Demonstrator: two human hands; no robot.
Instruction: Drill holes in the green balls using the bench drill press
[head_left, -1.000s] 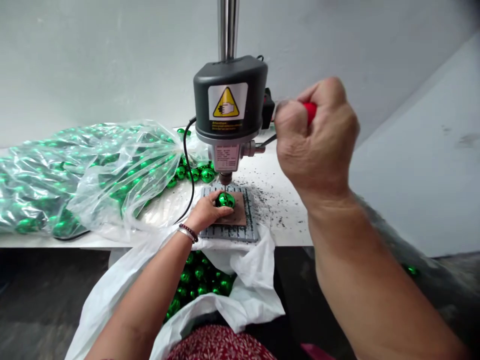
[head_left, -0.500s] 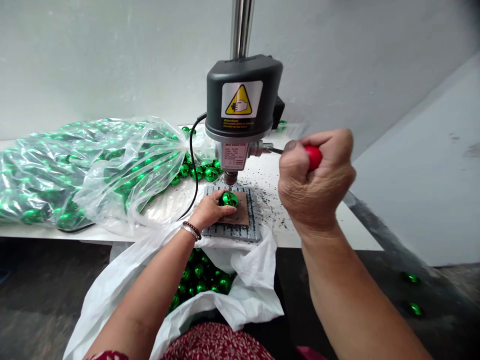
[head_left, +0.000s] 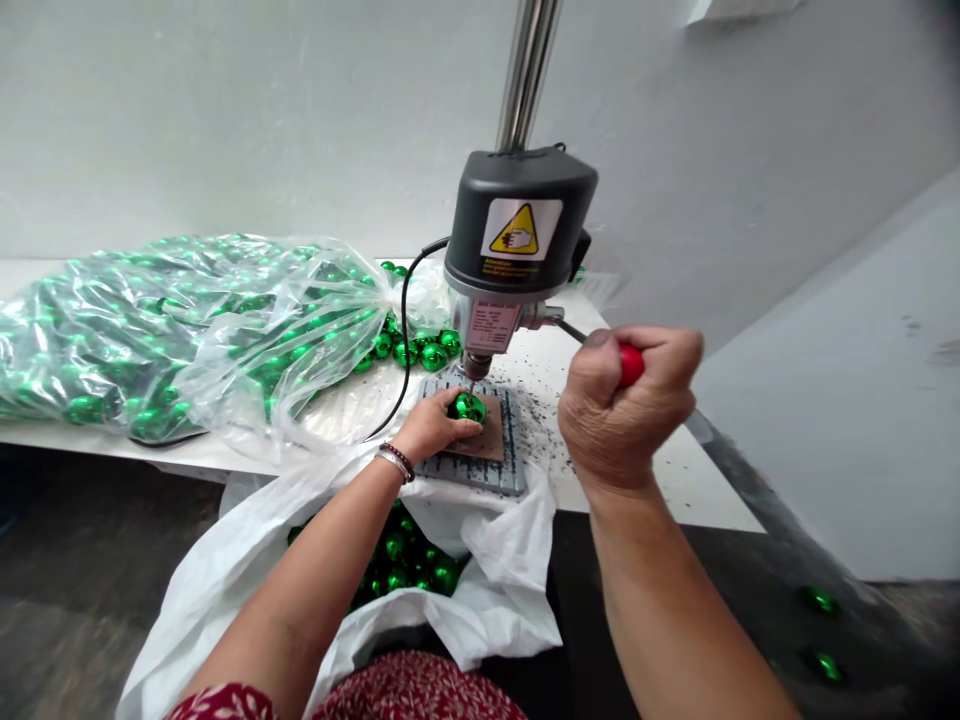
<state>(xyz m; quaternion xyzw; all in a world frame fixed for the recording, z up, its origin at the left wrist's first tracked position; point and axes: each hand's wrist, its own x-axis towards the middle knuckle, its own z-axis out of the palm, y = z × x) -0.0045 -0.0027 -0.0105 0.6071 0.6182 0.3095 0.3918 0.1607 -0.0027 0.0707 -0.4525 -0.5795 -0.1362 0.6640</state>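
Note:
Between the thumb and fingers of my left hand (head_left: 435, 424) is a shiny green ball (head_left: 471, 407), pressed on a brown board (head_left: 491, 440) that lies on the ribbed grey base plate (head_left: 514, 470). Directly above stands a bench drill (head_left: 521, 225) with a dark housing and a warning label. Its chuck (head_left: 477, 366) points down at the ball, and the thin bit reaches the ball's top; whether it has gone in I cannot tell. My right hand (head_left: 630, 405) is wrapped round the red knob (head_left: 631, 365) of the drill's feed lever.
A clear plastic bag (head_left: 187, 330) full of green balls covers the table's left side, with loose balls (head_left: 433, 356) at its mouth. Dark shavings lie on the white table (head_left: 720, 490). A white sack (head_left: 517, 580) holding green balls hangs in front. Two balls lie on the floor, right.
My right hand has brought the lever knob lower, and the chuck sits closer to the ball. The view has tilted and shifted slightly. My left hand keeps its hold on the ball.

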